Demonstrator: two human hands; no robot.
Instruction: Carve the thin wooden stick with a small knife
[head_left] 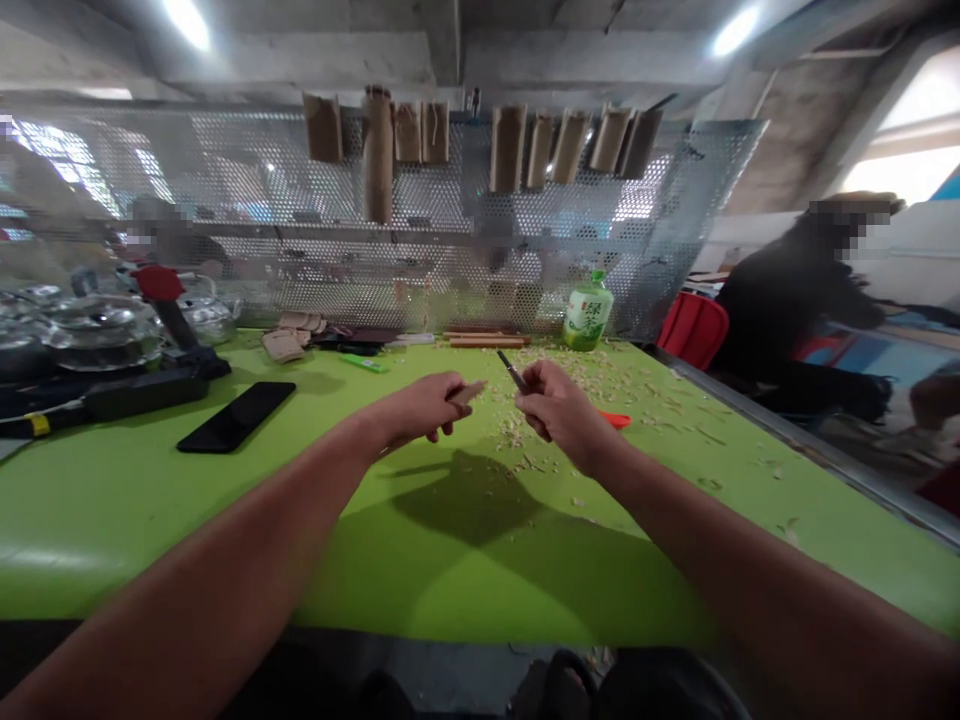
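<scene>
Green table [112, 535] bears scattered pale shavings [512, 432], suggesting much cutting done; what remains I cannot tell. Mid-table, the left hand [429, 404] pinches a small tan piece [470, 392]; the right hand [556, 408] grips a slim dark tool [511, 369], apart from it.

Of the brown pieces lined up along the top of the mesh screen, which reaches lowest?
The long brown piece, second from the picture's left: its bottom end comes down further on the mesh screen than any other's.
</scene>
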